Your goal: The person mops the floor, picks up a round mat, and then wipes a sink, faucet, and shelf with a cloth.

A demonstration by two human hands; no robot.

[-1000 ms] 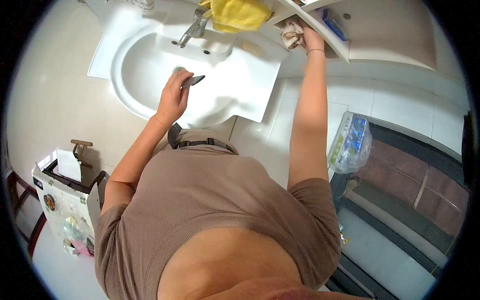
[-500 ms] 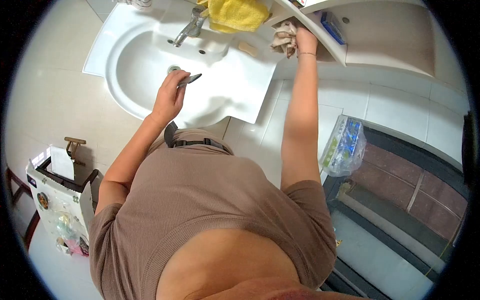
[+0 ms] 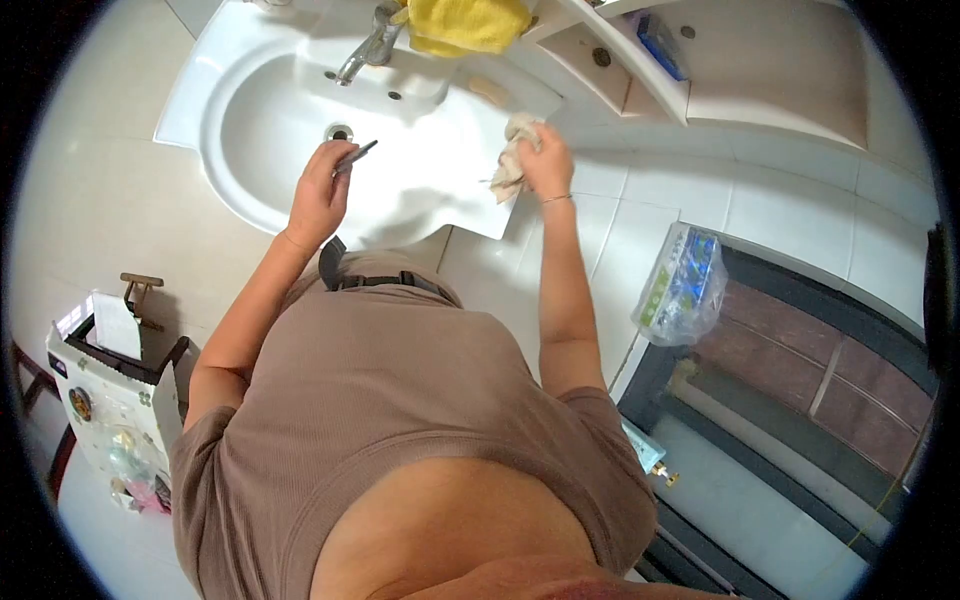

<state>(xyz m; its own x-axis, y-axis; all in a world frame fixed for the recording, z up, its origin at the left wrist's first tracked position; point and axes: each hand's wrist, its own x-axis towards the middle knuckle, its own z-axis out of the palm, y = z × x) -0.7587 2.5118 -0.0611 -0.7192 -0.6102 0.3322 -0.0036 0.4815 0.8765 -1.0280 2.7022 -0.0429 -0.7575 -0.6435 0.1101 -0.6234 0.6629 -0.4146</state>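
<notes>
Over the near part of the white sink (image 3: 250, 190), my left hand (image 3: 320, 190) is closed around a slim dark object (image 3: 357, 156), its kind unclear. Its narrow end points up and to the right, just below the drain (image 3: 340, 132). My right hand (image 3: 548, 165) grips a crumpled beige cloth (image 3: 513, 160) at the sink's right edge. Folds of the cloth hang left of the fingers, overlapping the white counter. Behind the basin stands a chrome faucet (image 3: 368, 48), with a yellow cloth (image 3: 468, 22) beside it. A pale bar of soap (image 3: 489, 92) lies on the right counter.
Pale shelves (image 3: 775, 70) on the upper right hold a blue packet (image 3: 660, 45). A plastic-wrapped pack (image 3: 682, 285) sits by the window on the right, near a light-blue tube (image 3: 643, 447). At left stands a white patterned cabinet (image 3: 115, 410).
My right hand has come out of the shelf compartment with the beige cloth, moving down and left to the sink's edge. My left hand still holds the slim dark object, slightly turned.
</notes>
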